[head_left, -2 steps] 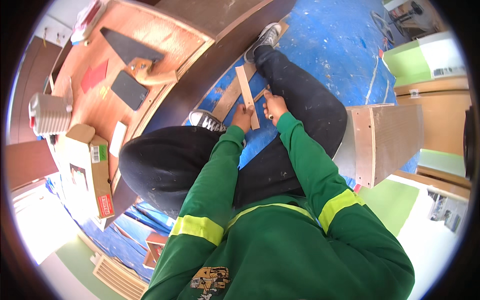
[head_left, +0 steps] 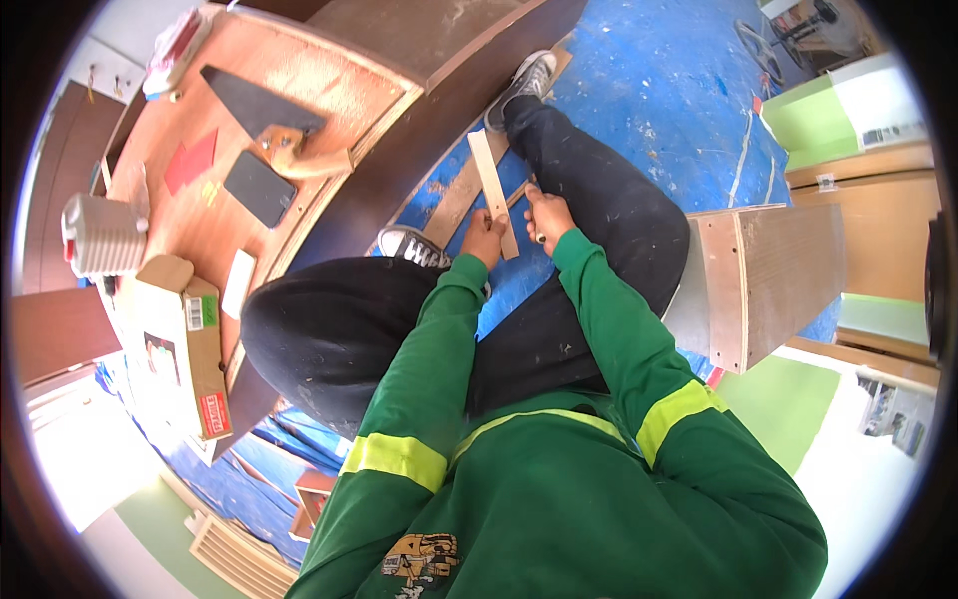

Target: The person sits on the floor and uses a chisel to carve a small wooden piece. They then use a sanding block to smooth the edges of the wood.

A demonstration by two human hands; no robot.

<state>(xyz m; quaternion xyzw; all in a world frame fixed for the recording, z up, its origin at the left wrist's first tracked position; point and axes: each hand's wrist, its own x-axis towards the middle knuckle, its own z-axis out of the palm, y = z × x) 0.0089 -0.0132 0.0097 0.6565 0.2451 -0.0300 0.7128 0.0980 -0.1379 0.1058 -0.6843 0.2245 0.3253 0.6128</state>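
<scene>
My left hand (head_left: pixel 483 238) grips a flat, pale wooden strip (head_left: pixel 488 170) near its lower end, fingers closed on its left edge. The strip slants up and away over the floor between my legs. Just to the right, my right hand (head_left: pixel 550 214) is wrapped round a slim handle (head_left: pixel 540 238), whose rounded end pokes out below the fist. The rest of that handled thing is mostly hidden, so I cannot make out its kind. A thin light-brown piece (head_left: pixel 518 193) lies between the fist and the strip. Under them a longer wooden board (head_left: pixel 455 197) rests on the floor.
On the wooden bench (head_left: pixel 329 85) at left are a handsaw (head_left: pixel 254 105), a dark phone (head_left: pixel 258 189), red paper (head_left: pixel 190 162), a pale jug (head_left: pixel 102 235) and an opened cardboard box (head_left: pixel 205 344). A wooden box (head_left: pixel 778 280) stands at right. Blue sheeting (head_left: pixel 649 80) covers the floor.
</scene>
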